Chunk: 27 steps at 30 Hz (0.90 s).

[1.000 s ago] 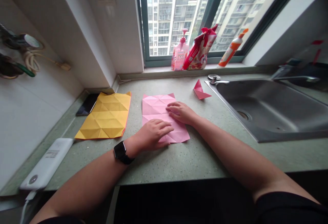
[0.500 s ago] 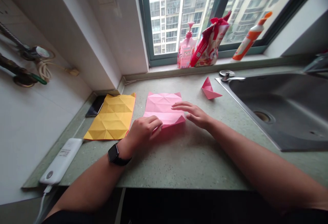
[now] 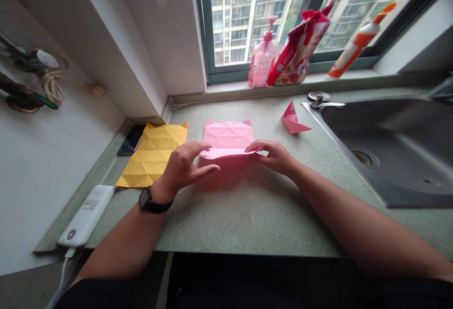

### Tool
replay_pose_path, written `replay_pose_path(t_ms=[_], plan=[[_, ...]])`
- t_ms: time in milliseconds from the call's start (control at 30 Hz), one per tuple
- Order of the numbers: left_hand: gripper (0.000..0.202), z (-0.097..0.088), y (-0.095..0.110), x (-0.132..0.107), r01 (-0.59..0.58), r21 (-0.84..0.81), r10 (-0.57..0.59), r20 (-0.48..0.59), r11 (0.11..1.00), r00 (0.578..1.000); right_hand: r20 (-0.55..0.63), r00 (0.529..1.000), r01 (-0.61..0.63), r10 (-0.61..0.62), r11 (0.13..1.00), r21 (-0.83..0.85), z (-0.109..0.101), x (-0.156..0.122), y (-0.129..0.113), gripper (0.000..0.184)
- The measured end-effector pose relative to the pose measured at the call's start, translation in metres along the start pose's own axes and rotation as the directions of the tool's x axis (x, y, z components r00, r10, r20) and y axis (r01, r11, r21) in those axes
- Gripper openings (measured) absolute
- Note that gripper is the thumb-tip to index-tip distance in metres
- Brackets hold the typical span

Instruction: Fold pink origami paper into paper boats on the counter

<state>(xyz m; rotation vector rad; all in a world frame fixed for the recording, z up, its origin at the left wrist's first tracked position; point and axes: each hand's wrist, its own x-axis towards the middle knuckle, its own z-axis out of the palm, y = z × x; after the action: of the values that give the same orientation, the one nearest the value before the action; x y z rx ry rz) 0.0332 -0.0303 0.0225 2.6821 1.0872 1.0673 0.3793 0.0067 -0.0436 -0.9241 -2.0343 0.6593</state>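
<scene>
A creased pink sheet of paper (image 3: 228, 132) lies on the counter, its near part raised off the surface and bent upward. My right hand (image 3: 274, 155) pinches the right edge of that raised part between thumb and fingers. At the left edge is my left hand (image 3: 186, 163), fingers and thumb apart, with the fingertips by the paper. A watch with a black band is on the left wrist. Left of this hand lies a creased yellow sheet of paper (image 3: 155, 151), partly covered by the hand. A folded pink paper piece (image 3: 293, 121) stands farther back on the right.
A white power bank (image 3: 87, 215) with a cable lies at the counter's left edge, and a dark phone (image 3: 130, 140) sits partly under the yellow paper. The steel sink (image 3: 399, 148) is at right. A pump bottle (image 3: 262, 61), red bag (image 3: 300, 52) and orange-white bottle (image 3: 357, 47) stand on the windowsill.
The pink sheet's near part has risen. My right hand has closed on its right edge. My left hand has shifted left and spread its fingers. The view has moved slightly.
</scene>
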Motion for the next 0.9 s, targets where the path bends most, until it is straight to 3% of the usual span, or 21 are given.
replay_pose_path(t_ms=[100, 233, 600, 700, 767, 833, 900], plan=[[0.054, 0.0, -0.015, 0.001, 0.1, -0.156, -0.103, -0.017, 0.983, 0.994, -0.025, 0.996, -0.081, 0.084, 0.991, 0.104, 0.0, -0.001, 0.001, 0.021], [0.053, 0.004, -0.025, 0.001, 0.217, -0.273, -0.201, 0.086, 0.937, 0.976, -0.042, 0.984, -0.158, 0.172, 0.961, 0.229, -0.002, 0.0, -0.002, 0.036], [0.036, 0.009, -0.024, 0.002, 0.473, -0.392, -0.461, 0.13, 0.789, 0.878, 0.028, 0.945, -0.319, 0.327, 0.895, 0.312, 0.0, -0.001, -0.005, 0.043], [0.03, 0.016, -0.026, 0.0, 0.524, -0.296, -0.501, 0.156, 0.799, 0.852, 0.029, 0.942, -0.333, 0.335, 0.917, 0.221, 0.0, -0.002, -0.004, 0.037], [0.023, 0.02, -0.028, -0.002, 0.534, -0.162, -0.52, 0.119, 0.83, 0.846, 0.003, 0.946, -0.325, 0.326, 0.943, 0.068, -0.001, -0.002, -0.003, 0.031], [0.025, 0.024, -0.029, -0.004, 0.494, -0.028, -0.494, 0.007, 0.869, 0.87, -0.031, 0.95, -0.313, 0.311, 0.944, -0.108, -0.001, -0.002, -0.002, 0.026], [0.043, 0.027, -0.027, -0.005, 0.393, 0.073, -0.385, -0.102, 0.917, 0.917, -0.067, 0.951, -0.309, 0.302, 0.92, -0.24, 0.0, -0.002, -0.001, 0.03]])
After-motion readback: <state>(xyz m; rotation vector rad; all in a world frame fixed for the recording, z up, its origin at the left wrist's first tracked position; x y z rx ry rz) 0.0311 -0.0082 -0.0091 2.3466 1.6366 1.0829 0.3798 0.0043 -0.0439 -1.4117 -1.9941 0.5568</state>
